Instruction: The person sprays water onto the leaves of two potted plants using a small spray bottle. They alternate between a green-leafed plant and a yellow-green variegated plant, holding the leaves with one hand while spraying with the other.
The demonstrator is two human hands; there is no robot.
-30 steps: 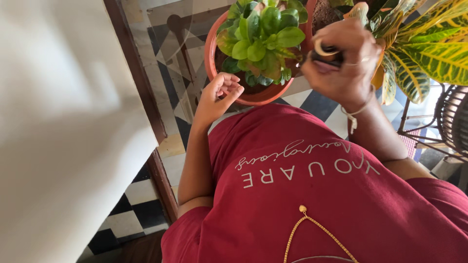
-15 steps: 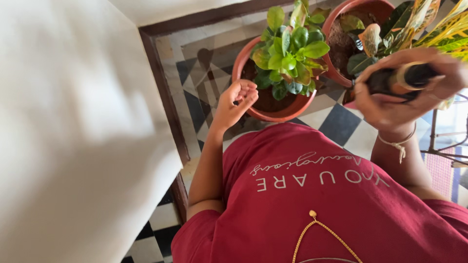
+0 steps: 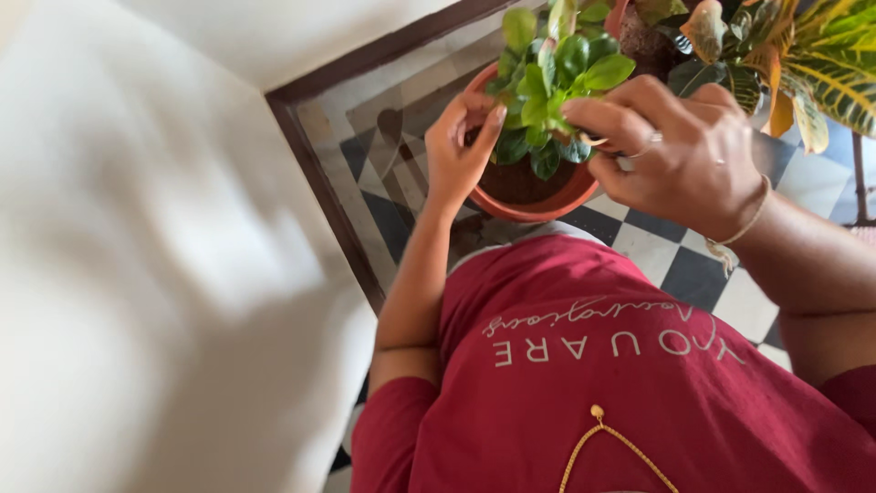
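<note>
A person in a red shirt [image 3: 584, 393] is leaning over a terracotta pot [image 3: 534, 203] that is sitting on a checkered tile floor [image 3: 675, 265] beside a white wall [image 3: 137, 274]. The left hand [image 3: 464, 151] is gripping the pot's rim. The right hand [image 3: 671, 155] is pinching into the small green plant [image 3: 552, 78]; what it is holding is hidden.

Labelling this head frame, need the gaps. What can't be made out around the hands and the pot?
- Head view: what the right hand grips; its own fingers cover it.
- Left hand fingertips, hidden behind the green plant.
- Terracotta pot base, hidden by the red shirt.
- Croton plant, cut by the frame edge.
</note>
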